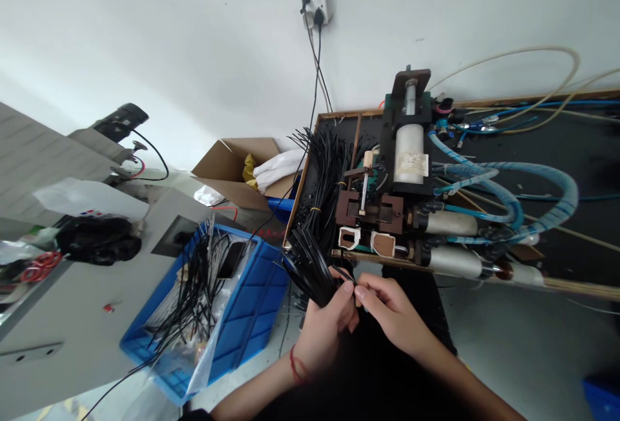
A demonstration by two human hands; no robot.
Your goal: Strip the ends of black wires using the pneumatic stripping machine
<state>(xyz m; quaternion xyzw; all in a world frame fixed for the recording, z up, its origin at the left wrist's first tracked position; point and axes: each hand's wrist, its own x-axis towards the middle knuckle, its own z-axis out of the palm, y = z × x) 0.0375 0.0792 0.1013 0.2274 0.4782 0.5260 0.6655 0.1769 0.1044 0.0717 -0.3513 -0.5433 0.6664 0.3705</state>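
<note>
Together, two hands (320, 330), one black cable bundle (310, 266)

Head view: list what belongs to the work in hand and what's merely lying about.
Belongs, by the look of it:
black strands in the left hand
banded black strands on the bench
probably the machine beside them

Lying about, apparently:
cardboard box
white plastic bag
red loops

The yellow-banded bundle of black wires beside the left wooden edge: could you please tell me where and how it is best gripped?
Probably grip the bundle at its yellow band, from above: the band gathers the wires, whose far ends splay, while the wooden edge and other wires flank it.
</note>
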